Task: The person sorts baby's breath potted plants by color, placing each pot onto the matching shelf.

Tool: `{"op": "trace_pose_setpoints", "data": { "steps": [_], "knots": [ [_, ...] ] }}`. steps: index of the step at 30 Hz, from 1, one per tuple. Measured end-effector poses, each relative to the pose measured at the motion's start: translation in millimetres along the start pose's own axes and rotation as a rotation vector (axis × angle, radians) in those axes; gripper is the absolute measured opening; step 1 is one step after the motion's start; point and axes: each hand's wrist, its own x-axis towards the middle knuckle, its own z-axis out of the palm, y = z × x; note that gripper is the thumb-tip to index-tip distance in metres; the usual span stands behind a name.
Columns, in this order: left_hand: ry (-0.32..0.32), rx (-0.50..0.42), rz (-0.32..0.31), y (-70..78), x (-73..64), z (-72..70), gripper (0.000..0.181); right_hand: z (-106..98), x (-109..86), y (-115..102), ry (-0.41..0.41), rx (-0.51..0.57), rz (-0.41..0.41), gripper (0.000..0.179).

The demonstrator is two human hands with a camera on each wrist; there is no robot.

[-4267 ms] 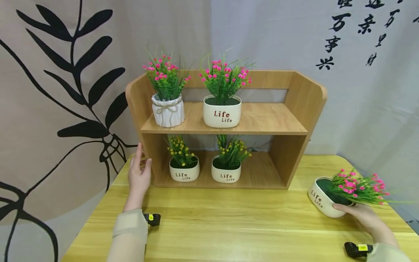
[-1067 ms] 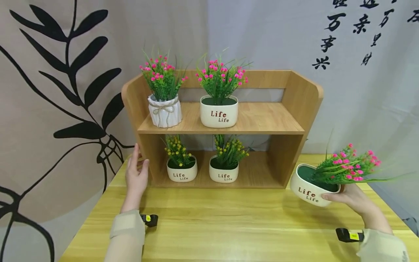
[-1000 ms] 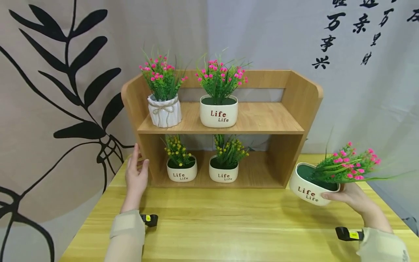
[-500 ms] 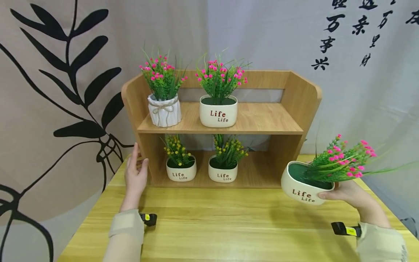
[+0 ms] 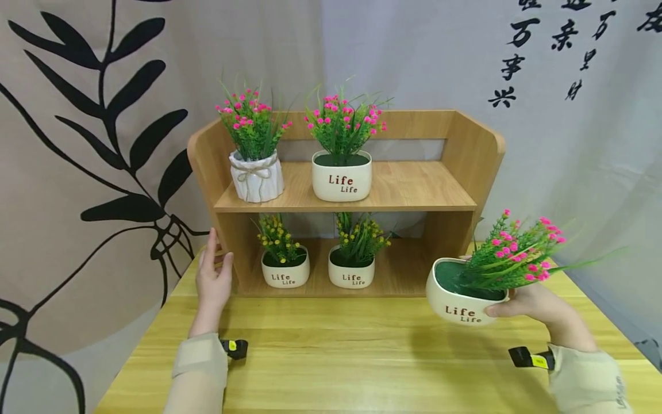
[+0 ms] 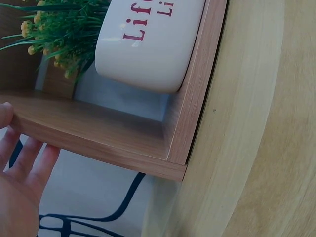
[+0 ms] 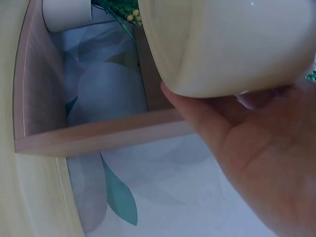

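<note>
My right hand [image 5: 540,307] grips a white oval flowerpot [image 5: 455,302] lettered "Life", with the thumb on its front near the rim. Pink artificial flowers [image 5: 517,253] lean right out of this tilted pot, which hangs over the table in front of the shelf's lower right corner. In the right wrist view the pot's underside [image 7: 170,44] shows above the thumb. At the left, my left hand [image 5: 213,284] rests its straight fingers against the outer side of the wooden shelf [image 5: 346,210]. The left wrist view has the fingers [image 6: 29,160] along that panel, thumb at its front edge.
On the upper board stand a twine-tied white pot [image 5: 257,178] and a "Life" pot [image 5: 341,179], both with pink flowers. Two smaller pots with yellow flowers, one left [image 5: 285,271] and one right [image 5: 351,271], stand below. The wooden table [image 5: 331,356] extends in front.
My right hand has lifted the potted plant off the table's right side and carried it left toward the shelf, less tilted now. The left hand has stayed at the shelf's side.
</note>
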Motion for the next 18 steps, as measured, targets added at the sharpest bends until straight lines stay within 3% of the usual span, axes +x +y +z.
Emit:
{"op": "trace_pose_setpoints", "data": {
  "steps": [7,14,18],
  "knots": [
    [-0.001,-0.004,0.000,1.6,0.3,-0.1,0.067,2,7.7,-12,-0.063,-0.067,0.039,0.103],
    [0.000,-0.011,0.002,2.1,0.9,0.1,0.067,5,20.5,-15,-0.059,0.088,-0.222,0.117],
    [-0.002,-0.011,-0.001,2.1,-0.2,-0.7,0.067,2,27.0,-21,-0.083,0.129,-0.254,0.116]
  ]
}}
